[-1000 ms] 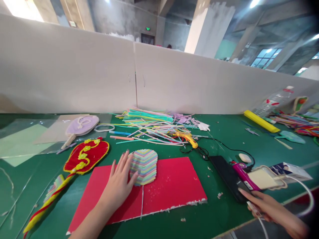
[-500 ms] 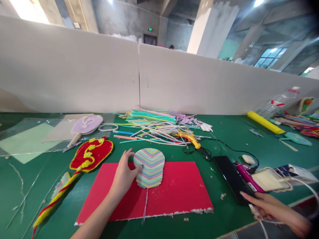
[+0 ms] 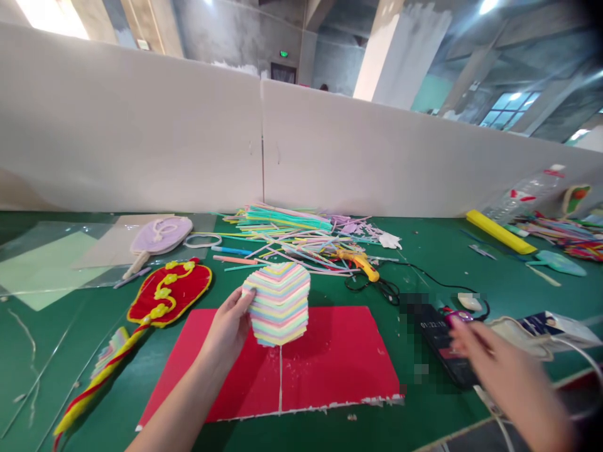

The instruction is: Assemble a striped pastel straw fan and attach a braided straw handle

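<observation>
My left hand [image 3: 232, 323] is closed on the left edge of a small striped fan [image 3: 281, 304], its pastel zigzag strips facing me. A thin wire stem [image 3: 281, 380] hangs below the fan, over a red board [image 3: 343, 358]. My right hand [image 3: 499, 364], smeared by motion, is over the lower right part of a black phone [image 3: 436, 329] with a lit screen showing digits. I cannot make out how its fingers are set. A white cable [image 3: 494, 408] runs below that hand.
Pastel pipe cleaners [image 3: 287, 226] lie in a heap at the back. A yellow glue gun [image 3: 360, 263] with a black cord is beside them. To the left lie a red fan [image 3: 181, 292] with a twisted yellow handle and a lilac fan [image 3: 157, 237]. A plastic bottle [image 3: 527, 194] stands at the far right.
My left hand has raised the striped fan off the red board and tilted it up. The phone screen has lit up, and my right hand has moved up and left over the phone.
</observation>
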Demonstrator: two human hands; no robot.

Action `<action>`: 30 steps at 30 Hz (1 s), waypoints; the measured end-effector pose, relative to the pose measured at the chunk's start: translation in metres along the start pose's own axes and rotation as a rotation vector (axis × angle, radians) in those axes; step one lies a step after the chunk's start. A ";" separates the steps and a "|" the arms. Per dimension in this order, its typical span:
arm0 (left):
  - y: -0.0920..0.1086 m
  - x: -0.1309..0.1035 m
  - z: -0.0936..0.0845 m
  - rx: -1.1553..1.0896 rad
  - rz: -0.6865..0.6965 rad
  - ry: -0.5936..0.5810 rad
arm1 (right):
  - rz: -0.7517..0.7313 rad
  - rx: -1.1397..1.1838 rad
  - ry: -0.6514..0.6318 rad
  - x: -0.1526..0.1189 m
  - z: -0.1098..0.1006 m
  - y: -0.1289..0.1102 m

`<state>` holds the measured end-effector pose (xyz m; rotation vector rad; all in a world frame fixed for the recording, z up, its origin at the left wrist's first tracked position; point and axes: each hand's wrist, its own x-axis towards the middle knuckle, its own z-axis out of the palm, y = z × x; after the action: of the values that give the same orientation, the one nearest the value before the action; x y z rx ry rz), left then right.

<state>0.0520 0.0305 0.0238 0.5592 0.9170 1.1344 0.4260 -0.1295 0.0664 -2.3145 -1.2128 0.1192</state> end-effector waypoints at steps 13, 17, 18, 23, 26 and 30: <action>-0.008 -0.004 -0.006 0.260 0.101 0.035 | -0.054 1.286 -0.604 -0.016 0.175 -0.204; -0.006 0.001 -0.012 0.702 0.235 0.152 | -0.126 1.336 -0.602 -0.015 0.188 -0.204; -0.006 0.003 -0.015 0.800 0.254 0.166 | -0.135 1.342 -0.626 -0.013 0.190 -0.204; -0.007 0.008 -0.021 0.813 0.279 0.146 | -0.170 1.332 -0.701 -0.001 0.192 -0.205; -0.005 0.006 -0.016 0.598 0.247 0.084 | -0.189 1.296 -0.647 0.000 0.188 -0.204; -0.004 0.001 -0.009 0.353 0.136 -0.056 | -0.224 1.259 -0.557 -0.003 0.180 -0.199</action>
<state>0.0460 0.0292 0.0158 0.9493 1.0501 1.0774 0.2207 0.0334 0.0070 -1.0425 -1.1025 1.1332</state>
